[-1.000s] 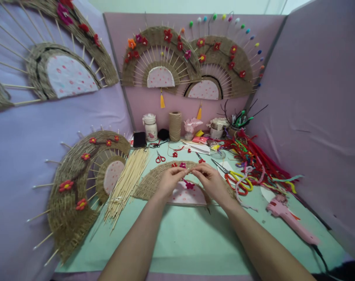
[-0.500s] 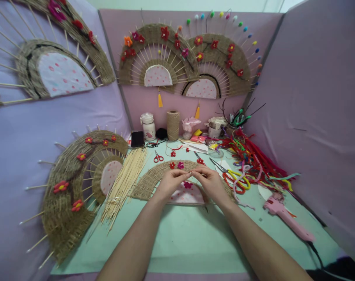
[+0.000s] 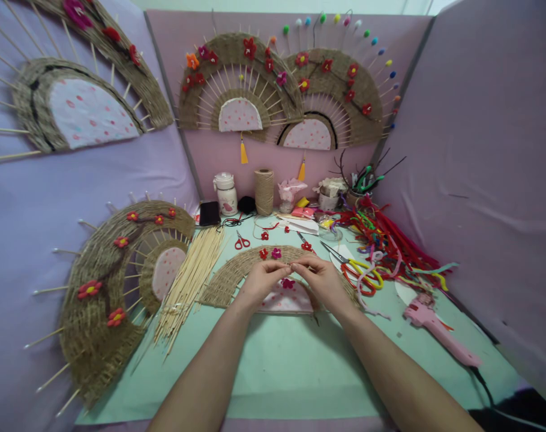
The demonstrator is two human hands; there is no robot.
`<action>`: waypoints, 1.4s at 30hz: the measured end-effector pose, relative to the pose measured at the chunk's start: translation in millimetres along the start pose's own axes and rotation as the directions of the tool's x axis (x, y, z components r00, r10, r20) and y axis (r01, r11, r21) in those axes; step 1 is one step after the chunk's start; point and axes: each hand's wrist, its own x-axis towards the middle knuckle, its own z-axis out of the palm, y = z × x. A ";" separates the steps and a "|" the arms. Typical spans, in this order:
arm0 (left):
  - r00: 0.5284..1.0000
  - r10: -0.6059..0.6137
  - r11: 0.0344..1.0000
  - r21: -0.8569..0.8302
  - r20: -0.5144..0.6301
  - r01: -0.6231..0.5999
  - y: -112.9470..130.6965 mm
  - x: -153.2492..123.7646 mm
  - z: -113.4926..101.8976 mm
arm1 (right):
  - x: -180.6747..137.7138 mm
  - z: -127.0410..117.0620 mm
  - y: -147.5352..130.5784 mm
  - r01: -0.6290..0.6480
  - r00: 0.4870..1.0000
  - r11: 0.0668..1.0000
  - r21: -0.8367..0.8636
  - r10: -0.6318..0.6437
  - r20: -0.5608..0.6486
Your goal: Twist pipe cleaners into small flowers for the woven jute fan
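Above a woven twine fan point(image 3: 228, 273) lying on the table, my left hand point(image 3: 264, 281) and my right hand point(image 3: 315, 277) meet fingertip to fingertip. Both are pinched closed on something too small to make out. Just below the fingers, a magenta flower point(image 3: 288, 283) rests on the fan's white spotted centre point(image 3: 279, 301). A red flower point(image 3: 264, 254) and another magenta flower point(image 3: 276, 253) sit on the woven band beyond my hands. My forearms and hands hide part of the fan.
Scissors with yellow handles point(image 3: 365, 273) lie right of the fan, near a pink glue gun point(image 3: 441, 333). Bamboo sticks point(image 3: 189, 282) spread to the left beside another fan point(image 3: 97, 300). Small red scissors point(image 3: 242, 241), a twine spool point(image 3: 264, 192) and a pile of pipe cleaners point(image 3: 390, 240) stand or lie farther back.
My hands stay together over the fan, with only slight finger movement. The whole view has shifted a little; the things on the table lie as before.
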 end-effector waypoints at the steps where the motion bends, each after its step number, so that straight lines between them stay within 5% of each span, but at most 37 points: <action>1: 1.000 -0.001 1.000 -0.005 -0.004 0.001 0.4 -0.3 0.2 | 0.3 -0.9 0.0 -0.017 1.000 1.000 0.006 0.017 0.008; 6: 0.997 -0.068 0.995 -0.069 -0.039 0.065 3.3 -2.1 2.0 | 2.1 -6.2 1.9 -0.061 0.998 0.998 0.022 0.062 -0.008; 18: 0.999 0.022 0.999 -0.031 -0.043 -0.023 -3.5 2.0 0.0 | -4.0 -3.7 1.4 0.205 0.978 0.971 -0.121 -0.208 -0.011; 27: 0.999 0.031 0.999 -0.026 -0.037 -0.032 -2.6 1.4 0.3 | -5.1 -1.4 1.9 0.249 0.968 0.955 -0.163 -0.253 -0.004; 35: 0.998 0.063 0.998 0.026 -0.002 -0.063 -2.2 -0.4 0.8 | -2.9 -3.8 2.4 0.106 0.994 0.993 -0.060 -0.104 0.029; 42: 0.993 -0.056 0.997 0.059 0.100 0.050 -2.5 1.3 -8.6 | -0.8 -11.2 -7.7 -0.048 0.986 0.999 -0.025 0.051 0.157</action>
